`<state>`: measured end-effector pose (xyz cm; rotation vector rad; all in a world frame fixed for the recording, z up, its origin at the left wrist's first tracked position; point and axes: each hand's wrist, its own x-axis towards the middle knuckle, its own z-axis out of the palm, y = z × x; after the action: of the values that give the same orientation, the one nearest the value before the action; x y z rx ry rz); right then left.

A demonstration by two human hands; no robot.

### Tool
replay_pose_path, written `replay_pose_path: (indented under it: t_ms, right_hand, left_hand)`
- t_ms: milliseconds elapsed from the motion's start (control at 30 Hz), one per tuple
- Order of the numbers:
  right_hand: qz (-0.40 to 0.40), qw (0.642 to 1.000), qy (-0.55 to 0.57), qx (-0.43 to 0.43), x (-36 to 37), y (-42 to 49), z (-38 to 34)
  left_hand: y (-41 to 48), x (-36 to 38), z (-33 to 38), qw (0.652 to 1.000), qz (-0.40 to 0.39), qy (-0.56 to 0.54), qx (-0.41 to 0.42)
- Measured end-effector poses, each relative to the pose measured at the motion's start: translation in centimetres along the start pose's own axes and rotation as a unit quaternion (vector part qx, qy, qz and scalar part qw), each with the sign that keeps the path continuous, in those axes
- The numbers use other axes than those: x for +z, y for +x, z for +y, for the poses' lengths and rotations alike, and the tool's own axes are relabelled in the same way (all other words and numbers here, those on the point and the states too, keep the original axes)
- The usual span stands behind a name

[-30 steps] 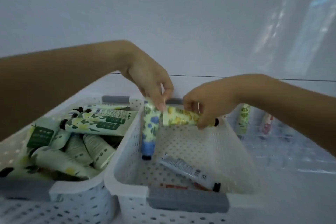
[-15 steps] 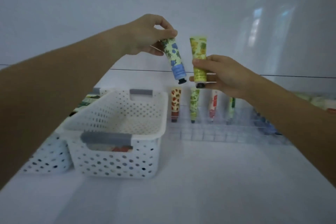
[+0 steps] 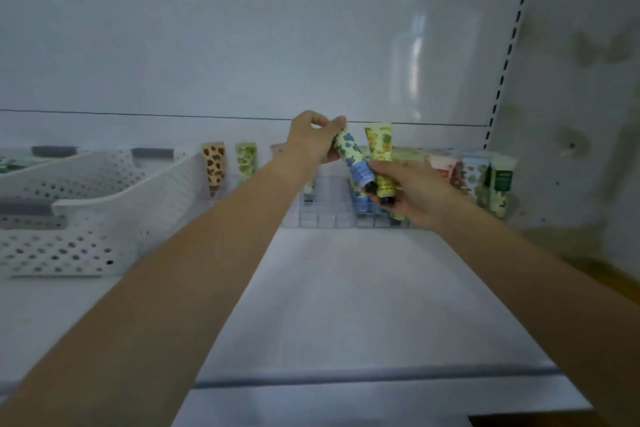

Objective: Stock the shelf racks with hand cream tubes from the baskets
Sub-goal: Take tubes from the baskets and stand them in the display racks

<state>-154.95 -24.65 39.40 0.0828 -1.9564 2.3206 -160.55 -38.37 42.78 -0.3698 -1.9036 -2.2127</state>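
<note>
White basket [image 3: 114, 218] left; standing tubes [image 3: 474, 173] crowd clear rack [image 3: 325, 218].

Both bare arms stretch forward, meeting near the middle of the view; the left forearm [image 3: 207, 270] rises from the lower left, the right forearm [image 3: 536, 281] from the lower right edge. The left hand [image 3: 313, 139] is knuckles-up, its thumb and fingertips pinching the upper end of a tilted blue-flowered tube [image 3: 351, 158]; the right hand [image 3: 412, 194] sits just below and beside it (palm turned partly upward), fingers curled round the cap end of an upright yellow-green tube [image 3: 381, 156]; the hands are very close.
</note>
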Motion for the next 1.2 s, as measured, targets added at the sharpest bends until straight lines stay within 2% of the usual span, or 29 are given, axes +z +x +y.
replay_pose_path:
  t_ms: [133, 267, 467, 700, 900, 1100, 1200]
  right_hand:
    - [0.048, 0.997, -0.06, -0.002, -2.8, -0.5, 1.6]
    - [0.092, 0.967, -0.23, -0.065, -5.8, -0.3, 2.1]
    - [0.135, 0.94, -0.278, -0.143, -8.6, 0.4, 4.0]
    - [0.163, 0.934, -0.26, -0.184, -9.3, 1.5, 4.7]
    - [0.176, 0.915, -0.261, -0.253, -9.1, 1.5, 4.2]
    - [0.195, 0.893, -0.322, -0.248, -8.6, 2.6, 4.2]
    - [0.19, 0.887, -0.343, -0.246, -9.0, 2.8, 4.8]
  left_hand:
    - [-1.5, 1.8, -2.7, 0.999, -0.016, -0.037, -0.023]
    - [-1.7, 2.2, -4.0, 0.998, 0.026, -0.016, 0.046]
    - [-1.7, 3.1, -6.1, 0.988, 0.087, 0.062, 0.113]
    - [-1.0, 3.9, -6.2, 0.96, 0.009, 0.187, 0.21]
    - [-0.7, 3.5, -6.6, 0.934, 0.013, 0.231, 0.272]
    - [-0.5, 3.6, -8.0, 0.929, -0.044, 0.278, 0.238]
    - [-0.6, 3.4, -7.9, 0.934, -0.057, 0.265, 0.234]
